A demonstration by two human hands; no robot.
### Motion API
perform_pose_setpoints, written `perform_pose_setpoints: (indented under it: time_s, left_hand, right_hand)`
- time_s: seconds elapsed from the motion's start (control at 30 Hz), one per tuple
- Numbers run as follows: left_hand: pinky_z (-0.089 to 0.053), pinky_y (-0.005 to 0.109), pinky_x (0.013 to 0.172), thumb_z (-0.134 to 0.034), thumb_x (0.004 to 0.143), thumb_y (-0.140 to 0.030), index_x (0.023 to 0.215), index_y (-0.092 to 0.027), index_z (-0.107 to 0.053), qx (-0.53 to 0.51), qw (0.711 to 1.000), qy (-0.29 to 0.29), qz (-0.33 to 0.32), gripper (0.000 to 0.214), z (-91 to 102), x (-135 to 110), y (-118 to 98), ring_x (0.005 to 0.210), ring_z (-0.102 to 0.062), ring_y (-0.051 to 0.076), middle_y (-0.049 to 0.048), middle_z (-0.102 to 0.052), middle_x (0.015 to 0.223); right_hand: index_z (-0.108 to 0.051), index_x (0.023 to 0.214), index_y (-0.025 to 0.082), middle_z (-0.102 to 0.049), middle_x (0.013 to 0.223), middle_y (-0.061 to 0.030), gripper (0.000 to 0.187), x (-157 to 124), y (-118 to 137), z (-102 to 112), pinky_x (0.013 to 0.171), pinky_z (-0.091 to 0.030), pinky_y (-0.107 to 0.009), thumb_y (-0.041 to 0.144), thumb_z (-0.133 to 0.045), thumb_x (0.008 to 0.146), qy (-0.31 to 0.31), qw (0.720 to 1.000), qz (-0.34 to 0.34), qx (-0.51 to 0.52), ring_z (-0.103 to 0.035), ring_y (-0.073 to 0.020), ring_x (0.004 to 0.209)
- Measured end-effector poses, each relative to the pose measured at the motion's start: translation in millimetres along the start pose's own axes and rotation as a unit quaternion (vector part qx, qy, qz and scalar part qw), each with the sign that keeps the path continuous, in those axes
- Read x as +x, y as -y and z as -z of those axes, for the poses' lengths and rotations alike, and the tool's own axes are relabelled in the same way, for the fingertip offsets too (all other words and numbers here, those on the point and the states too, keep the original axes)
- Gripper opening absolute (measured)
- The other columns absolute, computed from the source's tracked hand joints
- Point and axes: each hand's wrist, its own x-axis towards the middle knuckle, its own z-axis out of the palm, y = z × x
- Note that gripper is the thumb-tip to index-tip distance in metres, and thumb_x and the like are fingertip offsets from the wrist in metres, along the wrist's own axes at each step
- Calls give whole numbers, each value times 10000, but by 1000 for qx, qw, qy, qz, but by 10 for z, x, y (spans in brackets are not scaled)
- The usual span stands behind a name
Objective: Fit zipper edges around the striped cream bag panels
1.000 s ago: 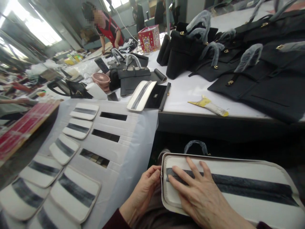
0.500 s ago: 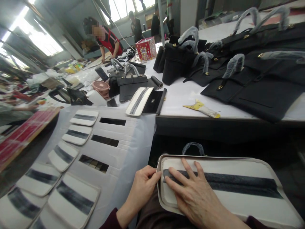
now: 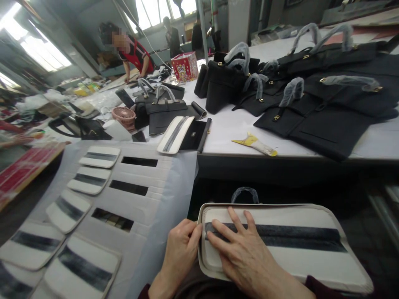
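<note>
A long white bag panel (image 3: 299, 261) with rounded corners and a dark lengthwise strip lies across my lap. Behind its top edge a plastic-wrapped bag handle (image 3: 245, 192) sticks up. My left hand (image 3: 182, 245) pinches the raised rim at the panel's left end between thumb and curled fingers. Flat on the panel's left part rests my right hand (image 3: 246, 253), fingers spread over the dark strip. Smaller white panels (image 3: 82, 265) with dark strips lie to the left on a grey-white covered board (image 3: 140, 211) with slots.
Black handbags (image 3: 321, 112) with wrapped handles crowd the white table (image 3: 221, 133) ahead. Near its front edge lie a yellow-and-white tube (image 3: 255, 145) and a white panel beside a black bag. A pink fan (image 3: 124, 117) stands further left. A person (image 3: 134, 54) leans over a far table.
The view has shifted slightly, so the surroundings sit further left. Both hands keep nearly the same places on the white panel.
</note>
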Motion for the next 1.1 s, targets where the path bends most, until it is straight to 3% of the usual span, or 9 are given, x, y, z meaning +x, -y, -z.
perform_pose_setpoints:
  time_s: [0.43, 0.57, 0.8, 1.1]
  left_hand:
    - [-366, 256, 636, -519, 945, -324, 670, -189, -667, 18, 1000, -10, 1, 340, 10, -8, -54, 648, -561, 147, 28, -620, 700]
    - [-382, 250, 632, -535, 938, -373, 736, -187, -718, -20, 999, 10, 32, 330, 29, -29, -37, 665, -561, 155, 26, -641, 713]
    - [-427, 252, 678, -573, 914, -410, 907, -196, -777, -69, 995, 11, 74, 297, -3, -19, 19, 736, -589, 171, 21, -705, 775]
    - [-443, 260, 691, -581, 909, -412, 927, -214, -778, -70, 994, -6, 81, 280, -41, -29, -18, 754, -606, 174, 10, -722, 803]
  right_hand:
    - [-504, 1322, 347, -517, 1425, 17, 368, 52, 13, -30, 1043, -66, -709, 408, -468, 961, -8, 1000, -2, 16, -229, -439, 1389]
    - [-481, 1363, 351, -530, 1414, 1, 409, 23, 11, -42, 1052, -60, -701, 396, -477, 956, -17, 1000, -8, 14, -238, -426, 1392]
    - [-469, 1388, 267, -543, 1411, -20, 451, -5, 6, -74, 1078, -36, -678, 364, -491, 949, -36, 999, -18, 13, -267, -414, 1376]
    - [-511, 1327, 318, -507, 1429, -9, 380, -38, -23, -69, 1033, -99, -741, 400, -460, 960, -39, 999, 17, -1, -227, -463, 1376]
